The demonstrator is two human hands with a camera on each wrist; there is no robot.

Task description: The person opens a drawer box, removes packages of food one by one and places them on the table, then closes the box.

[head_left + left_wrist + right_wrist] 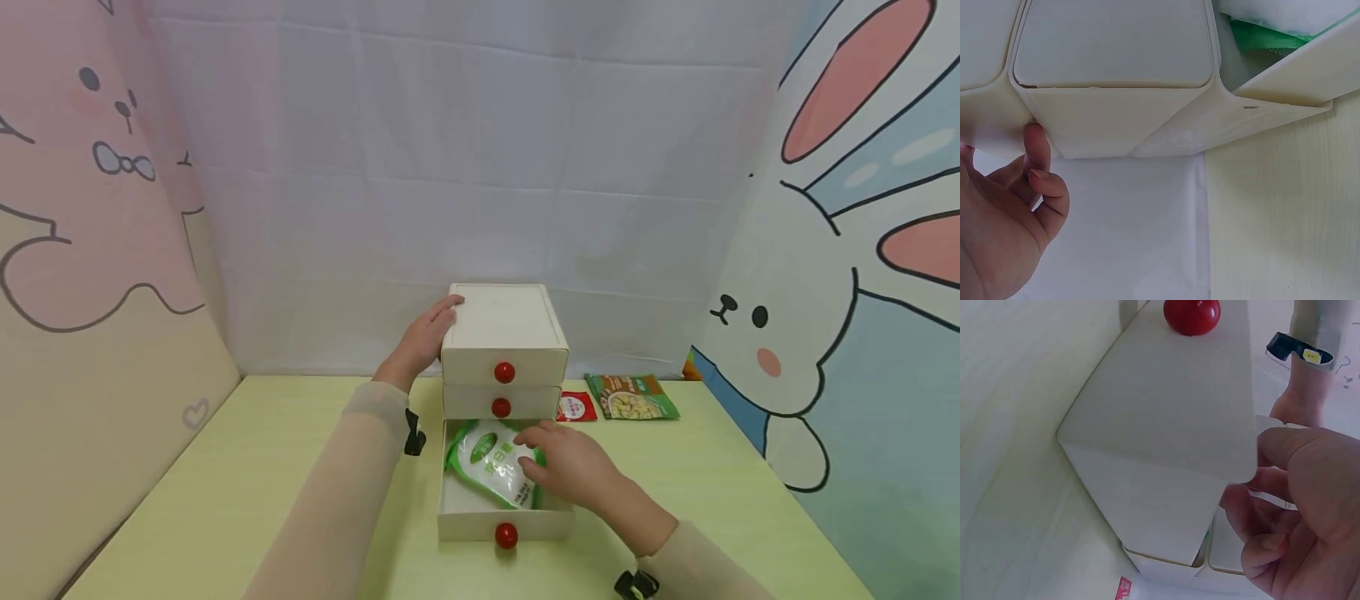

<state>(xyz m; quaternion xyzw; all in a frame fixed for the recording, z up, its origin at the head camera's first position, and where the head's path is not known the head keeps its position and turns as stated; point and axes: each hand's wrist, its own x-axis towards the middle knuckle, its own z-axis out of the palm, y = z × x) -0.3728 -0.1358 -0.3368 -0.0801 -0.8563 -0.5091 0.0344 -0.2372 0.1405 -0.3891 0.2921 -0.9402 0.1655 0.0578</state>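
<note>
A white drawer cabinet (504,317) with red round knobs stands on the table, its bottom drawer (468,525) pulled out. Inside that drawer lies a white and green plastic bag (491,460). My left hand (422,340) rests against the cabinet's upper left side, one finger reaching the top edge; its fingertips also touch the side wall in the left wrist view. Over the drawer's right part hovers my right hand (573,467), fingers loosely bent and thumb apart, near the bag. Whether the fingertips touch the bag is unclear. In the right wrist view the drawer wall (1147,500) partly hides them.
Right of the cabinet lie a small red packet (577,407) and a green and brown food packet (632,397). The pale table (300,467) meets a white cloth backdrop (465,167). Cartoon-printed panels flank it on both sides.
</note>
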